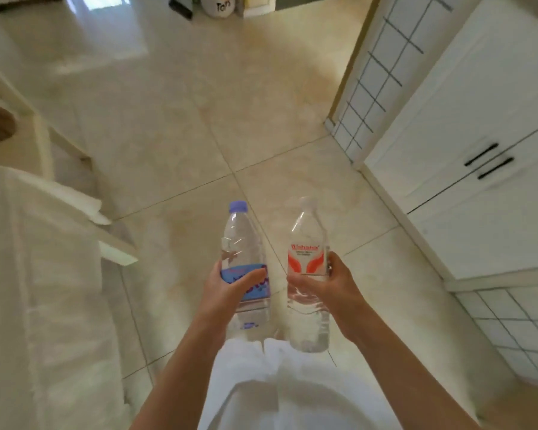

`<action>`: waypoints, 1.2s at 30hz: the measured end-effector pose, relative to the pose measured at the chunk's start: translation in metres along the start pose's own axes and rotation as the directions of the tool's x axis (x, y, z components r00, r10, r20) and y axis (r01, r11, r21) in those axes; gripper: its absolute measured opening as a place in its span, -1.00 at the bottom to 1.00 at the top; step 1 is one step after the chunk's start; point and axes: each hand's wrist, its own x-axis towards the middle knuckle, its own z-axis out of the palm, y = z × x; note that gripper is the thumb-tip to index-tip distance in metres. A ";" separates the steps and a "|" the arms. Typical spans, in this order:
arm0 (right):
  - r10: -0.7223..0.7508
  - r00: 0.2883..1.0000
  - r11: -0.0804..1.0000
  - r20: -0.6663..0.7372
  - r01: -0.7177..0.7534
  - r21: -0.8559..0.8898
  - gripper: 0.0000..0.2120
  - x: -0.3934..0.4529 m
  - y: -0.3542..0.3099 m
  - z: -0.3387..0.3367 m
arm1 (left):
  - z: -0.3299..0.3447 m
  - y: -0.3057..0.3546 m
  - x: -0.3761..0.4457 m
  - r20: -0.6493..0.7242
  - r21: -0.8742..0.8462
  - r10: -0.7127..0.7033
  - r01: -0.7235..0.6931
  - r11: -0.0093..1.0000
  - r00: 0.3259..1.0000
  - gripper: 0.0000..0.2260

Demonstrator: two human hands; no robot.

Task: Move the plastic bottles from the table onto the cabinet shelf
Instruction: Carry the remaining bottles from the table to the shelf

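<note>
White-draped surface is sitting off to the left. Left hand is gripping the blue-label bottle around its middle, thumb curled over the label. Right hand is pinching the red-label bottle just beside it. Both are hanging upright over the tiled floor, with the white cabinet standing at the right.

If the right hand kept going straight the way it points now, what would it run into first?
Probably nothing soon. The right hand, holding the red-label bottle, points ahead over bare tiled floor. The white cabinet lies off to its right, though depth is hard to judge.
</note>
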 end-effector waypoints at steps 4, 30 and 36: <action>0.021 0.988 0.993 -0.154 -0.002 0.121 -0.55 0.000 0.004 -0.064 | 0.072 0.015 0.012 0.140 0.155 -0.034 0.012 0.988 0.990 -0.67; 0.286 0.724 0.855 -0.628 0.103 0.508 -0.60 0.138 -0.078 -0.264 | 0.367 0.151 0.203 0.608 0.563 -0.182 -0.259 0.785 0.773 -0.61; 0.330 0.658 0.838 -0.677 0.125 0.530 -0.60 0.147 -0.079 -0.326 | 0.442 0.147 0.209 0.657 0.578 -0.231 -0.283 0.766 0.718 -0.73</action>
